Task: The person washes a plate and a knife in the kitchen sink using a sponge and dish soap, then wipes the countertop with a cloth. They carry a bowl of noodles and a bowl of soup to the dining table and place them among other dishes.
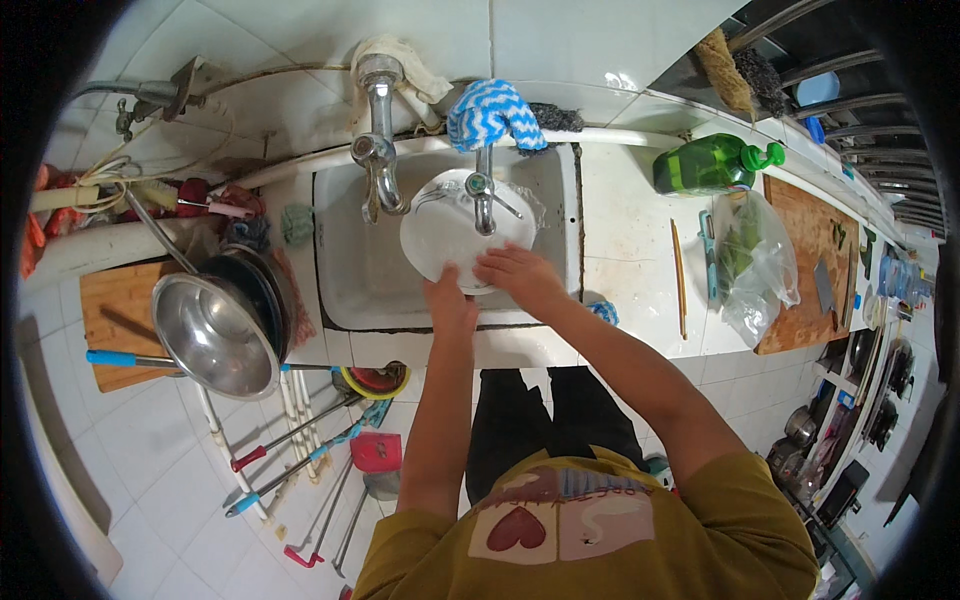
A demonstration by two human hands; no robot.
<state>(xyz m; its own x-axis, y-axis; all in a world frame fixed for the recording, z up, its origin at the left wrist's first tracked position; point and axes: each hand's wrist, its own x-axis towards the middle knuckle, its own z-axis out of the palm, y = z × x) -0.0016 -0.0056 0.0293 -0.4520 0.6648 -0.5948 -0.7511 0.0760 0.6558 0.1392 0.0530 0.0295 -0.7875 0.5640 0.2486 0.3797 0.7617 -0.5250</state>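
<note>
A round white plate [439,236] is tilted over the sink [352,277], its surface wet and shiny. My left hand [451,301] grips its near rim, thumb on top and the other fingers hidden underneath. Across the plate's near right part lies my right hand [523,276], palm down with its fingers stretched out. The chrome faucet [484,199] with a blue and white striped cloth [491,116] over it stands above the plate. Splashed water shows by the plate's right rim. A second chrome faucet [379,165] hangs over the sink's left side.
Right of the sink lie wooden chopsticks [679,277], a teal-handled peeler [707,255], a plastic bag of greens [750,255] and a green pump bottle [709,165]. A cutting board [806,225] holds a knife [823,285]. Stacked steel basins [214,330] lean at the left.
</note>
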